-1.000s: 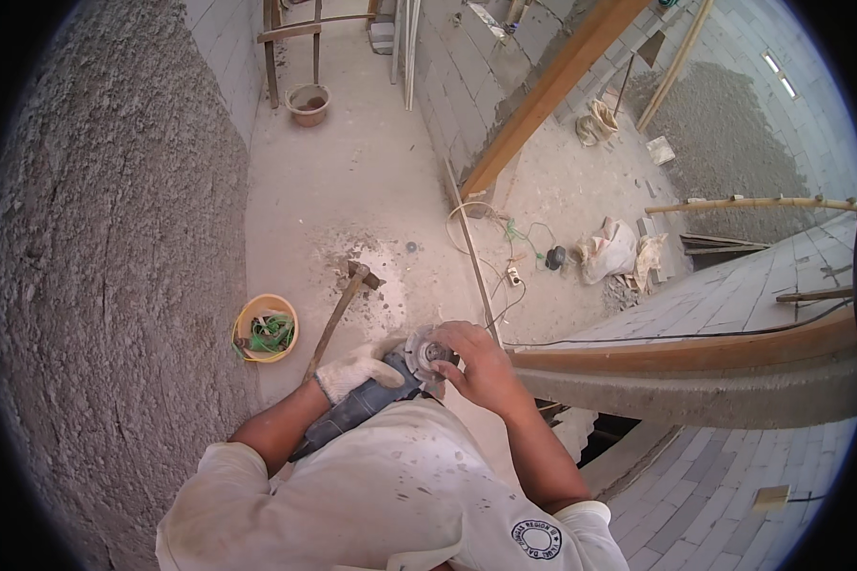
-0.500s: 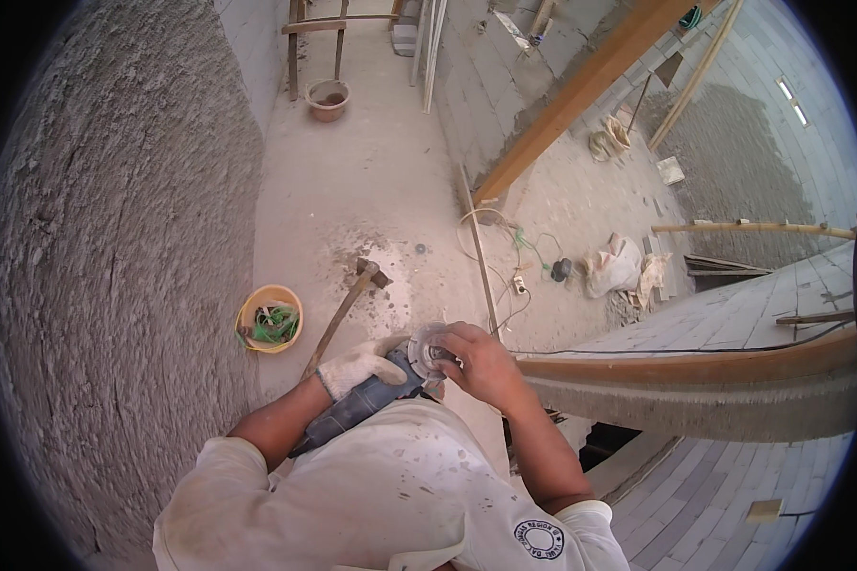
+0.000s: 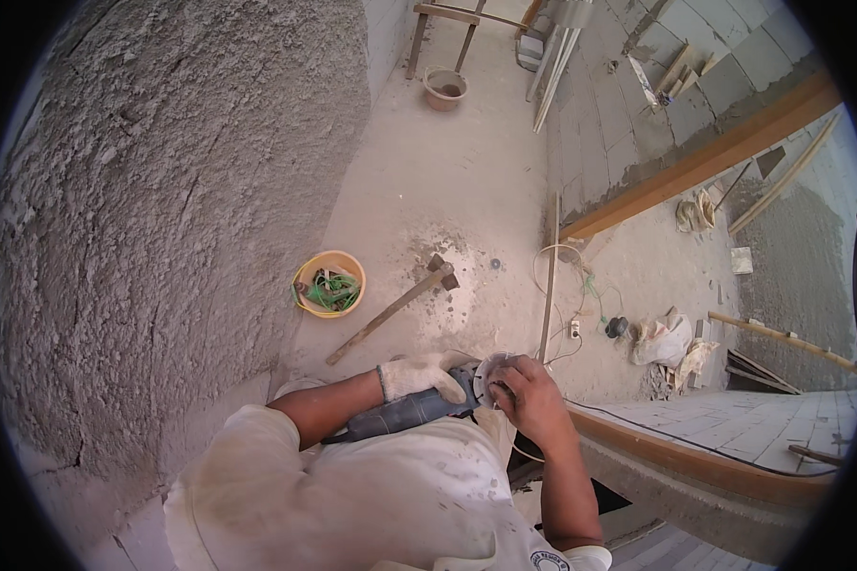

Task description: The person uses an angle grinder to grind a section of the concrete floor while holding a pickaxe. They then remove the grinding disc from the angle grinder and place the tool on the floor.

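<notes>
My left hand point(image 3: 417, 375), in a pale knitted work glove, is wrapped around the head end of a dark blue-grey angle grinder point(image 3: 402, 416). The grinder lies across the front of my body, its rear end toward my left forearm. A round, slotted cutting disc point(image 3: 482, 379) is on its head, facing up. My bare right hand point(image 3: 535, 398) has its fingers closed at the middle of the disc. What lies under those fingertips is mostly hidden. Ahead on the floor rests a hoe-like tool point(image 3: 388, 316) with a long wooden handle.
A yellow bucket point(image 3: 353, 303) holding green cord stands by the rough plastered wall point(image 3: 181, 209). Cables, a white socket point(image 3: 574, 329) and a white sack point(image 3: 661, 340) lie to the right. A wooden beam point(image 3: 714, 152) slants across. Far ahead stands a tub point(image 3: 445, 103).
The view has turned, so the surroundings appear shifted right. Both hands stay on the grinder, and the right fingers have shifted slightly at the disc's centre.
</notes>
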Available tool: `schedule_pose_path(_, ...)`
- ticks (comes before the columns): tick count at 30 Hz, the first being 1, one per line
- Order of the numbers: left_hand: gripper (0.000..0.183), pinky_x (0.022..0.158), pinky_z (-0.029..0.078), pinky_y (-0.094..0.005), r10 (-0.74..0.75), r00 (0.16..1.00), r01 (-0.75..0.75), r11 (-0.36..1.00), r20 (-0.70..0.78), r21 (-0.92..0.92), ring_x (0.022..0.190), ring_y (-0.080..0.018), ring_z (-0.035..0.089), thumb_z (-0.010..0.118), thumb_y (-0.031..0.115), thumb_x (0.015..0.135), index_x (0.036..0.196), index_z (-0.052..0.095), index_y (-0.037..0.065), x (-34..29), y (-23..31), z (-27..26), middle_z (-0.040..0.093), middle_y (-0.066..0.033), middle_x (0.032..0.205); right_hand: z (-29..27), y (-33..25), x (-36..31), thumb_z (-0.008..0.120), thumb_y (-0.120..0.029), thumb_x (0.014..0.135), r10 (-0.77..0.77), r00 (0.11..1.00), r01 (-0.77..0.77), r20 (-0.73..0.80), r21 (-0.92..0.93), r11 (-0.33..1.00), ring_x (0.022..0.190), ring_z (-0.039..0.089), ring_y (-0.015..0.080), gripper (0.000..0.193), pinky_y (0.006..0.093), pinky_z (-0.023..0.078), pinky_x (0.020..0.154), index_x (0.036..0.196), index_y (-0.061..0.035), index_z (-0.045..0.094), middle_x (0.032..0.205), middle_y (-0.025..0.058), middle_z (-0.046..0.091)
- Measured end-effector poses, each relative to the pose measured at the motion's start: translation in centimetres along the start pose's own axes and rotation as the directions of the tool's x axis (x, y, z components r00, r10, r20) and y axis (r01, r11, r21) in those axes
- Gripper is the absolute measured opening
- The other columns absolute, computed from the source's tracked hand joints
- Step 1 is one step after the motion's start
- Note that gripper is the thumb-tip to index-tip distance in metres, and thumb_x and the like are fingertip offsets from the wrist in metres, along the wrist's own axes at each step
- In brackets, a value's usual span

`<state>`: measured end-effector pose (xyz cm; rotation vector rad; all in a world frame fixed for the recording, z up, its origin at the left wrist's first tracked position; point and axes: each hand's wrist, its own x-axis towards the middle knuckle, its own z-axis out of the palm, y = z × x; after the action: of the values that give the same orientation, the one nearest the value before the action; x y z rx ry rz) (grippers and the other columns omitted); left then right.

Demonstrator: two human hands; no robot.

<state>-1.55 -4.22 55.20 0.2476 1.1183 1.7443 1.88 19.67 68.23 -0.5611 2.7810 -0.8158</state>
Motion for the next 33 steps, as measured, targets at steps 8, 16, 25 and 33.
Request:
schedule_pose_path(8,0.095,0.103,0.054,-0.0311,-0.025,0.993,0.006,0.987,-0.116,-0.162,0.119,-0.0184,0.067,0.078,0.007,0.08,0.166,0.04,-0.002,0.5,2.0,-0.8,0.068,-0.0127,0.137,-2.9,3.9,4.7,0.067,0.006,0.085,-0.146,0.989,0.133,-0.007,0.465,0.876,0.102,0.068,0.0265,0.028,0.04,0.057,0.092,0.11,-0.0049,0.07,0.111,0.0103,0.071)
schedule_pose_path(16,0.092,0.097,0.056,-0.0316,0.096,0.934,-0.139,0.985,-0.344,-0.103,0.113,-0.015,0.067,0.076,0.005,0.077,0.162,0.043,-0.006,5.2,3.0,-2.2,0.069,-0.0127,0.135,1.1,16.7,9.9,0.069,-0.034,0.106,0.389,0.776,-0.532,0.497,0.847,-0.02,0.053,0.031,0.0062,0.026,0.0245,0.026,0.048,0.095,-0.0122,0.06,0.068,-0.0087,0.036)
schedule_pose_path(25,0.099,0.111,0.048,-0.0312,0.146,0.837,-0.261,0.954,-0.528,-0.15,0.13,-0.0193,0.06,0.073,0.001,0.077,0.168,0.035,-0.005,9.4,5.0,-0.5,0.061,-0.016,0.148,-4.4,20.7,21.0,0.083,-0.019,0.101,-0.156,0.817,-0.415,0.555,0.754,0.508,0.06,0.039,0.0018,0.027,0.0237,0.028,0.053,0.085,-0.011,0.063,0.076,-0.0103,0.054)
schedule_pose_path(33,0.093,0.11,0.049,-0.0309,-0.066,0.772,-0.316,0.824,-0.633,-0.471,0.123,-0.0175,0.065,0.075,0.005,0.078,0.165,0.042,-0.002,2.5,-2.6,-4.4,0.067,-0.0101,0.14,12.2,22.1,33.8,0.078,-0.024,0.104,0.066,0.86,-0.395,0.506,0.579,0.713,0.058,0.052,0.008,0.024,0.0297,0.042,0.054,0.089,-0.0065,0.072,0.078,-0.0015,0.071)
